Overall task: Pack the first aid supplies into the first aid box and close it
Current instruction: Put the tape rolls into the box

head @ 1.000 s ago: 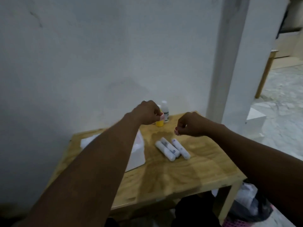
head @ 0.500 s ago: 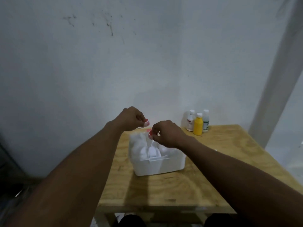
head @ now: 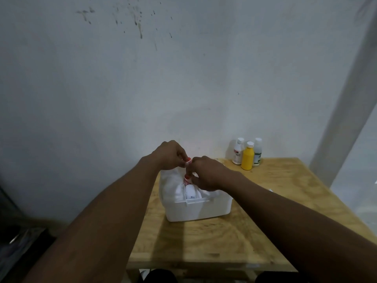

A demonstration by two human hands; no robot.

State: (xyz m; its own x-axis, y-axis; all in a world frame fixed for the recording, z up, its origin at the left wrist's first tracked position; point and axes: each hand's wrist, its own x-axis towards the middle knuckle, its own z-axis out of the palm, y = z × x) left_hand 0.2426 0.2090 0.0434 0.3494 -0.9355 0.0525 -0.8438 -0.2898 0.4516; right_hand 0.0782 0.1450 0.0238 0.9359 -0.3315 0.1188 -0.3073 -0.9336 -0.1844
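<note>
On one wooden table [head: 285, 201], one white box [head: 199, 209], three bottles [head: 247, 155], two hands [head: 206, 173].

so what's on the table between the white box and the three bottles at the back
Nothing: in the head view, bare wooden table separates the first aid box from the three bottles by the wall.

One head-worn wide-angle view only, looking forward and slightly down from above and behind both forearms. Faces a plain wall [head: 183, 78], with the wooden table [head: 224, 237] in the lower half, near enough to fill the frame's width. No second view to overlap.
</note>
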